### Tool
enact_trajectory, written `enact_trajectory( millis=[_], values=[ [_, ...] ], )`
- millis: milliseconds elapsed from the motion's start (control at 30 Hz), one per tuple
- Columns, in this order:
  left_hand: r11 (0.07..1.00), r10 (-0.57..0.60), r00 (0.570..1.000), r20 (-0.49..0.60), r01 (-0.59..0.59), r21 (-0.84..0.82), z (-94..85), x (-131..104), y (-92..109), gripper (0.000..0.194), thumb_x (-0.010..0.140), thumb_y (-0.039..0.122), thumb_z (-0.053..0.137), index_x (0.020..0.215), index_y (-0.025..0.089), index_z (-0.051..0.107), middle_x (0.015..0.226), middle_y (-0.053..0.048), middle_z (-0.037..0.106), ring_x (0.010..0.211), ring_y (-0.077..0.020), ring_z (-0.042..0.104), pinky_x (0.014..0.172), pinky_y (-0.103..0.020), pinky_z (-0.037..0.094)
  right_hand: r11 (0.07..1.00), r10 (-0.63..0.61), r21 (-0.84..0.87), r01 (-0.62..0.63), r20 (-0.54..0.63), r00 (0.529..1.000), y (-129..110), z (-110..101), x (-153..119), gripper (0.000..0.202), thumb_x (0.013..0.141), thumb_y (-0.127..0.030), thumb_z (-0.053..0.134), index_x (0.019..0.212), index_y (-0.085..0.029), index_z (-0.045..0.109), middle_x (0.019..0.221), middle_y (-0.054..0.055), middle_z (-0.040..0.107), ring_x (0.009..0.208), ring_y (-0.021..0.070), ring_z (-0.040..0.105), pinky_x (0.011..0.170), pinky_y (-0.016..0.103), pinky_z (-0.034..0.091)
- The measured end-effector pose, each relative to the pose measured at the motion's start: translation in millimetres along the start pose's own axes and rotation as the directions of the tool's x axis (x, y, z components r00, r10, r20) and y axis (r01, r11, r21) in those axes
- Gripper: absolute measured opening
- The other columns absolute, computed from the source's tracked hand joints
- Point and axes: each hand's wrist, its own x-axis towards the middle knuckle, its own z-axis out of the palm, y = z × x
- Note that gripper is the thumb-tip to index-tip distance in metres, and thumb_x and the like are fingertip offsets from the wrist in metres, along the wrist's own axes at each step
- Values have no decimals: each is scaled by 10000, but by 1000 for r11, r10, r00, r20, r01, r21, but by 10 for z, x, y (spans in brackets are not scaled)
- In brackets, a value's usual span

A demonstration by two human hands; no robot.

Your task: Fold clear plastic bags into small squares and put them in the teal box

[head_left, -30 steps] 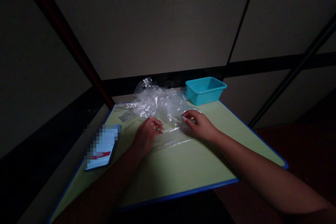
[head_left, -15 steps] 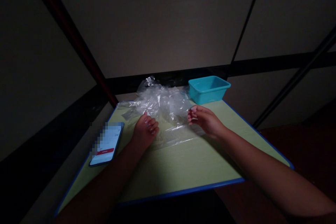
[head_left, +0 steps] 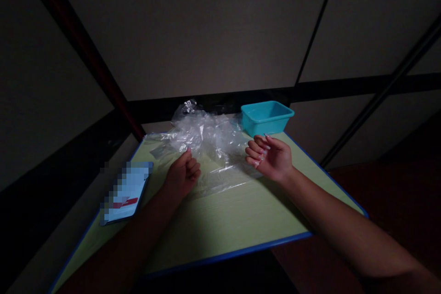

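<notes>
1. Hands first: left hand (head_left: pixel 182 173) curled into a loose fist, thumb sticking up. Nothing seen in it; inner palm hidden, so can't rule out a bit of film.
2. Right hand (head_left: pixel 270 158) half curled, palm partly in view, fingers bent with gaps. Nothing visible in its grasp.
3. Clear plastic film (head_left: pixel 203 135) crumpled in a heap at the far side of the desk (head_left: pixel 241 216); a flatter, see-through part spreads toward the near side, between the two hands. Contact with either hand: can't tell.
4. Teal tub (head_left: pixel 264 127) on the far right, just beside the heap. Phone (head_left: pixel 129 193), screen lit and partly pixelated, lies left of the left hand.
5. Step in hand, best guess: a break between grips on the film, hands apart and neither visibly pulling.
6. Any further handling would call for uncurling the fingers and pinching the flat edge. Film looks thin and slippery, likely to crease or slide if grabbed loosely.
</notes>
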Motion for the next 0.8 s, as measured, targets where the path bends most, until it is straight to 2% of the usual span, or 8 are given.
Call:
enact_trajectory(
  millis=[167, 433, 633, 800],
  values=[
    [999, -32, 999, 14, 32, -2, 8, 11, -19, 446, 931, 327, 486, 571, 194, 259, 403, 106, 227, 296, -42, 209, 316, -188, 153, 996, -90, -9, 90, -13, 996, -11, 50, -8, 377, 610, -162, 624, 563, -195, 252, 559, -47, 226, 502, 104, 250, 451, 214, 269],
    [999, 20, 999, 42, -21, 31, -43, 26, -28, 369, 928, 231, 477, 593, 188, 328, 445, 98, 271, 312, -51, 261, 316, -176, 223, 991, -133, -18, 133, -10, 991, -4, 163, -37, 449, 492, 6, 581, 565, -192, 184, 595, -40, 221, 532, 104, 272, 459, 204, 289],
    [998, -69, 997, 21, 69, -9, -5, 13, -2, 438, 959, 252, 360, 528, 170, 361, 411, 68, 272, 304, -64, 263, 301, -177, 215, 994, -100, -46, 104, 83, 991, 6, 200, -73, 430, 487, 11, 561, 575, -184, 187, 612, -38, 232, 543, 100, 279, 481, 205, 275],
    [995, -94, 993, 65, 96, -37, 5, -14, 19, 477, 959, 299, 316, 508, 167, 398, 402, 52, 286, 302, -74, 271, 297, -182, 222, 997, -57, -51, 64, 132, 990, 4, 213, -95, 417, 457, -32, 559, 575, -190, 192, 607, -30, 260, 566, 110, 296, 490, 226, 252]
  ],
)
